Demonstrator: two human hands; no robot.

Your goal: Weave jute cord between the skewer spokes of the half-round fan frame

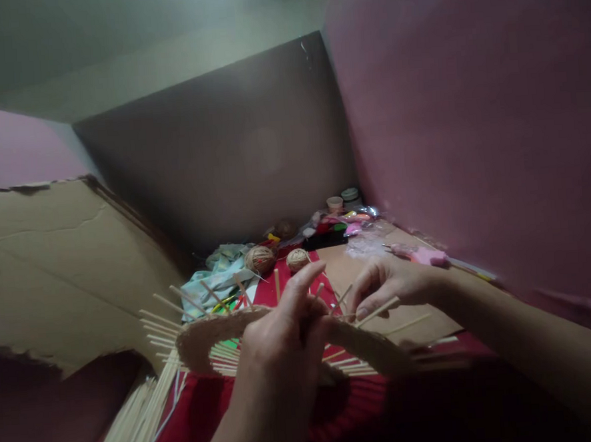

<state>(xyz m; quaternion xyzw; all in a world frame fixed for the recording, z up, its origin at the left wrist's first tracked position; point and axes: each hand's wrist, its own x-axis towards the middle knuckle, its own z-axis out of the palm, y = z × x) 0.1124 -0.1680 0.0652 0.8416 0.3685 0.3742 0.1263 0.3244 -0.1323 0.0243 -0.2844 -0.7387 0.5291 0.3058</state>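
Observation:
A ring woven of tan twine [196, 347], with thin wooden sticks radiating outward and across its middle, is held low in front of me. My left hand [280, 345] grips the near middle of the band, one finger stretched up and the others curled round the weave. On the right, my right hand [387, 285] pinches at the upper edge of the ring between two sticks. What lies between those fingertips is too small to make out. Beyond the ring rest a brown twine ball [260, 258] and a paler twine ball [298, 259].
A bundle of long pale sticks [132, 428] lies at lower left beside red cloth [187, 421]. Torn cardboard [52, 262] stands at left. Farther back are patterned fabric [204, 283], a pink glue gun [422, 254], a cup [334, 204] and plastic wrapping, with a pink wall at right.

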